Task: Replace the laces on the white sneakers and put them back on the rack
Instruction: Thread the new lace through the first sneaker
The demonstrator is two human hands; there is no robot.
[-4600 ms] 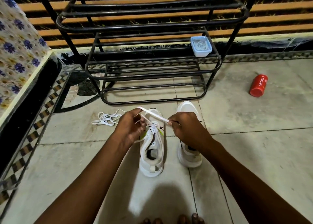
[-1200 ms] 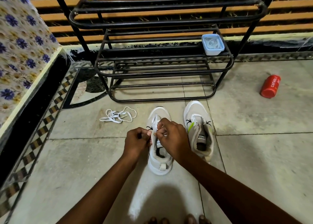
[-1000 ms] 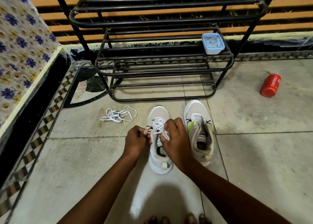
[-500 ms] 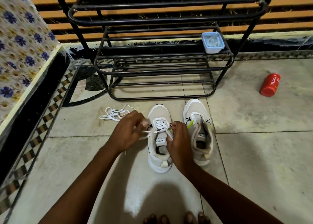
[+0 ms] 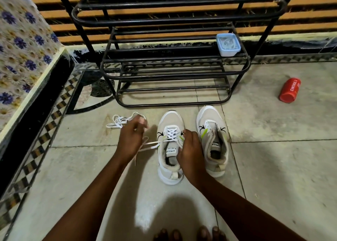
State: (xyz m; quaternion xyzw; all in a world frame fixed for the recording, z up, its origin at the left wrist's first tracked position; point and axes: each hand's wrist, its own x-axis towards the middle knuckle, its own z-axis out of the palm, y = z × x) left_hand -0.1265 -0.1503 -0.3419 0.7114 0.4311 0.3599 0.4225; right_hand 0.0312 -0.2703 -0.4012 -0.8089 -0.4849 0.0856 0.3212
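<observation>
Two white sneakers stand side by side on the floor, toes toward the black metal rack (image 5: 175, 73). The left sneaker (image 5: 170, 147) carries a white lace (image 5: 171, 133) crossed through its eyelets. My left hand (image 5: 130, 140) holds one free end of that lace, drawn out to the left of the shoe. My right hand (image 5: 189, 153) grips the sneaker's right collar and pinches the lace's other end there. The right sneaker (image 5: 212, 140) has no lace and its tongue lies open. A loose bundle of white lace (image 5: 119, 122) lies on the floor, partly behind my left hand.
A small light-blue lidded box (image 5: 228, 44) sits on a rack shelf at the right. A red can (image 5: 290, 89) lies on the floor at the right. A floral-covered ledge (image 5: 23, 58) borders the left side. My toes (image 5: 187, 234) show at the bottom edge.
My left hand has moved out to the left, drawing the lace end away from the left sneaker. My right hand stays at the shoe's right side.
</observation>
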